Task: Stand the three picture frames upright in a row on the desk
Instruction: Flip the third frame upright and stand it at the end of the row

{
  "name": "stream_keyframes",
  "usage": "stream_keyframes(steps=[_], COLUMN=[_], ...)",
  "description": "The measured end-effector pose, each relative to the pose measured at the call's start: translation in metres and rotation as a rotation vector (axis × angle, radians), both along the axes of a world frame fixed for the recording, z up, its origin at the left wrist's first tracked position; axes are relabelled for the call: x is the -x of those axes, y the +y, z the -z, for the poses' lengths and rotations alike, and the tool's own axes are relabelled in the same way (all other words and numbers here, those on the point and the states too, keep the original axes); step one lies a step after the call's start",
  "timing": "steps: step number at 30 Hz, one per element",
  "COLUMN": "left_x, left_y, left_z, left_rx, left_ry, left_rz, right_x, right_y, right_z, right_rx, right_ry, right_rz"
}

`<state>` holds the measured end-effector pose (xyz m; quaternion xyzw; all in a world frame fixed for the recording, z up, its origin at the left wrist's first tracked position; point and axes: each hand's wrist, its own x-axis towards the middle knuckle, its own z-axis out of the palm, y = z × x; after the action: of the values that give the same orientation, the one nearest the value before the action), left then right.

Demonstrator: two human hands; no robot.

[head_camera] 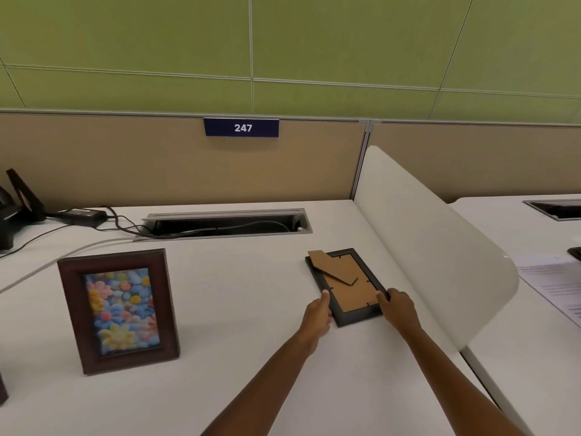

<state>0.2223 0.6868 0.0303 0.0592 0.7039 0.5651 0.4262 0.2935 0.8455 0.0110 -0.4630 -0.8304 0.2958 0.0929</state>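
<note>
Lying face down on the white counter (251, 278), a black picture frame (345, 287) shows its cardboard back and loose easel leg, just beside a curved white divider (434, 247). The left hand (317, 316) and right hand (401, 309) each hold a narrow grip on the frame's near side edges. Well to the left, a brown flower-picture frame (118, 309) stands upright. Behind it, cables (125, 225) run from a power adapter (82, 213) into a recessed cable tray (226, 223). A tan partition carries a blue sign (241, 127) reading 247, below green wall panels.

Both hands (317, 313) (401, 309) forward, fingers (325, 295) curled.
</note>
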Motion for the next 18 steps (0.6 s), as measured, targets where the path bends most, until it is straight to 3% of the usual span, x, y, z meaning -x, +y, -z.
stream_keyframes(steps=[6, 14, 18], left_x=[0.007, 0.018, 0.02], left_y=[0.004, 0.003, -0.003], left_z=[-0.005, -0.001, -0.008], left_rx=[-0.066, 0.017, -0.099], left_ry=[-0.149, -0.1, -0.167], left_rz=[-0.127, -0.216, -0.256], right_x=[0.003, 0.007, 0.007], right_y=[0.012, 0.009, 0.004], right_z=[-0.005, -0.007, -0.011], right_rx=[0.115, 0.369, 0.521], right_ry=[0.047, 0.097, 0.19], right_rz=[0.07, 0.169, 0.182])
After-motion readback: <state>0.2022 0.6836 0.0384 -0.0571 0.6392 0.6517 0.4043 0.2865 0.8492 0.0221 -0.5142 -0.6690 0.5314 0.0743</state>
